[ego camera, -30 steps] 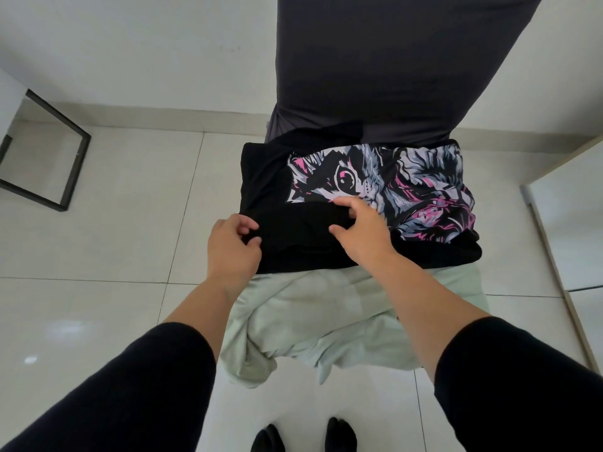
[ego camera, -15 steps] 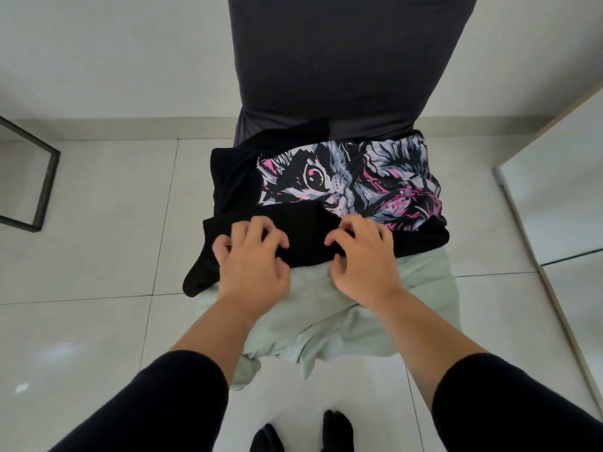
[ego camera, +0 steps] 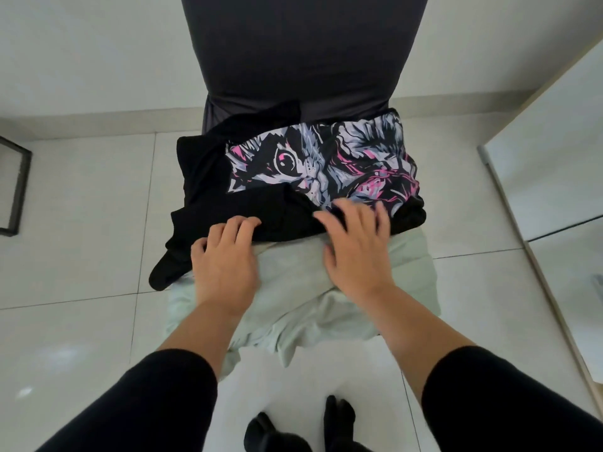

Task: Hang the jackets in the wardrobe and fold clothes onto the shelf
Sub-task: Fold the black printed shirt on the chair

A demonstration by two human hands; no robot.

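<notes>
- Pale glossy floor tiles (ego camera: 81,203) run under everything, meeting a white wall at a low skirting; a dark chair back (ego camera: 300,50) rises at the far side, its top cut off by the frame.
- What carries the clothes is covered over: only the chair back shows, so the seat beneath the pile cannot be seen.
- A black T-shirt (ego camera: 248,210) with a pink and lilac cat print lies on top, partly folded; its near edge lies under the fingertips of both hands, and one black end droops off the pile just left of the left hand.
- Below it lies a pale green garment (ego camera: 293,282), rumpled, running under both palms and spilling off the near edge towards the person's black-socked feet; its shape cannot be made out.
- The left hand (ego camera: 225,265) lies palm down, fingers curled slightly, tips on the black hem; its grip is loose and closes on nothing.
- The right hand (ego camera: 355,252) is also palm down, fingers spread wide and blurred, tips over the black cloth at the print's lower edge; whether any cloth is pinched beneath cannot be told.
- Both forearms are bare, black sleeves pushed up.
- A black metal frame (ego camera: 19,190) is cut off at the left edge; a white panel (ego camera: 554,164) with a wooden edge is cut off at the right.
</notes>
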